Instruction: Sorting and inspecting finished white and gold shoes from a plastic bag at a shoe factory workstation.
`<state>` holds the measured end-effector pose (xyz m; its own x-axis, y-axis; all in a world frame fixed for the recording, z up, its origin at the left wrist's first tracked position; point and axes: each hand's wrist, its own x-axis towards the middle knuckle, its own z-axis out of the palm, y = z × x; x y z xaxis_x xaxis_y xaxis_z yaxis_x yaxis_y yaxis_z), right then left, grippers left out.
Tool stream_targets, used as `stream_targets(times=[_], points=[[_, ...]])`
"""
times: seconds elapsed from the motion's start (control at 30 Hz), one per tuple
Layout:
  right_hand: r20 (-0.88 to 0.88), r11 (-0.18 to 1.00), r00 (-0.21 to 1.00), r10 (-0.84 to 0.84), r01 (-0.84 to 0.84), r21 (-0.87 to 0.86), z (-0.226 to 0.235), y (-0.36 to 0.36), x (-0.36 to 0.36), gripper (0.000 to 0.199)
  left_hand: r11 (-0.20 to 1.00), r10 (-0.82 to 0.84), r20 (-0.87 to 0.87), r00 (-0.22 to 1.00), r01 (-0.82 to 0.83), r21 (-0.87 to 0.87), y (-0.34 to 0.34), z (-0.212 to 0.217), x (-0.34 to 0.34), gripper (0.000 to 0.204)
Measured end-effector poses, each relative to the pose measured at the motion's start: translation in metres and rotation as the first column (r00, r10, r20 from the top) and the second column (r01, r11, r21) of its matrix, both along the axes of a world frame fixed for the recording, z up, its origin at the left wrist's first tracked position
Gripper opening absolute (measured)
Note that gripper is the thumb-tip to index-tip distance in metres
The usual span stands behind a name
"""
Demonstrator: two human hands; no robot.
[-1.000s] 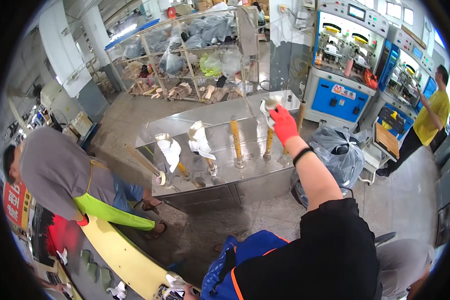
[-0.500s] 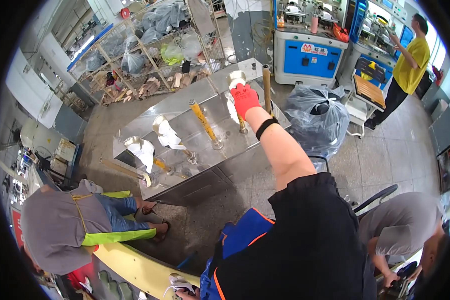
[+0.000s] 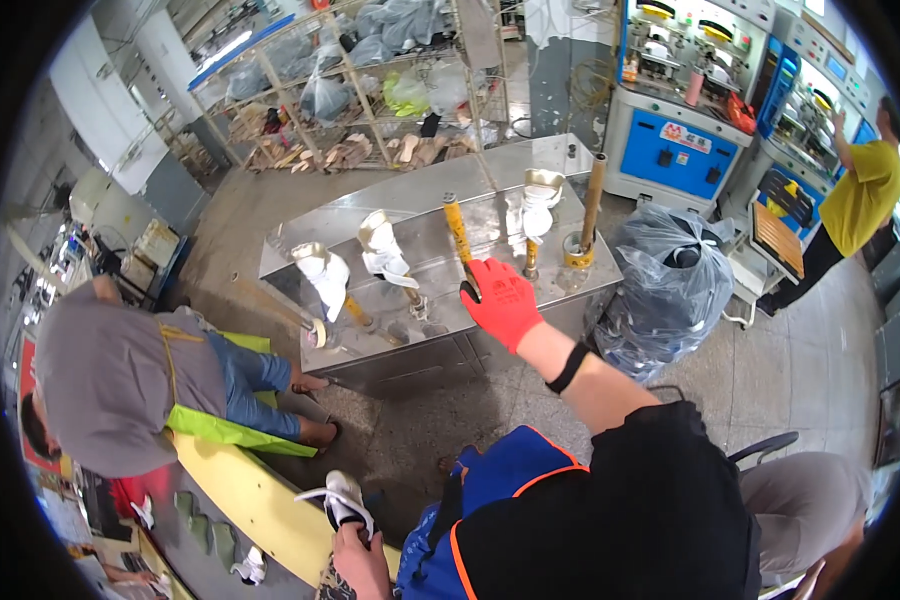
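Note:
My right hand (image 3: pixel 505 305), in a red glove, hovers over the near side of the metal bench (image 3: pixel 370 358), beside a yellow post (image 3: pixel 457 228). Its fingers are partly spread and I see nothing in them. Behind it, a white shoe upper (image 3: pixel 538 218) sits on a post under a metal form. Two more white uppers, one at the left (image 3: pixel 322 280) and another near the middle (image 3: pixel 385 255), hang on their posts. Low in the view, my bare left hand (image 3: pixel 362 562) grips a white shoe (image 3: pixel 344 496) with a dark opening, above a yellow curved board.
A person in grey (image 3: pixel 120 380) sits at the left by the yellow board (image 3: pixel 260 490). Another person in grey (image 3: pixel 810 510) is close at my right. A large plastic bag (image 3: pixel 660 280) stands beside the bench. Racks (image 3: pixel 360 100) and blue-fronted machines (image 3: pixel 675 145) stand behind.
My right hand has drawn back from the white upper at the bench's right end toward me. The left hand has lifted the shoe further into view. The whole view has shifted.

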<state>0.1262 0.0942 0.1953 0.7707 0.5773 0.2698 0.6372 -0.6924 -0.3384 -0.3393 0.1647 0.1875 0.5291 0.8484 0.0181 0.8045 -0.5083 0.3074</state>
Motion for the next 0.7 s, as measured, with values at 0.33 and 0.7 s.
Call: stream_targets(times=[0.33, 0.7], points=[[-0.242, 0.767, 0.9, -0.361, 0.435, 0.472, -0.03, -0.007, 0.177, 0.085, 0.992, -0.124, 0.112, 0.986, 0.127, -0.02, -0.009, 0.029, 0.022, 0.036], [-0.122, 0.62, 0.752, -0.647, 0.613, 0.489, -0.093, 0.014, 0.113, 0.064, 0.994, -0.076, 0.054, 0.996, 0.08, -0.077, -0.017, 0.023, 0.018, 0.033]])
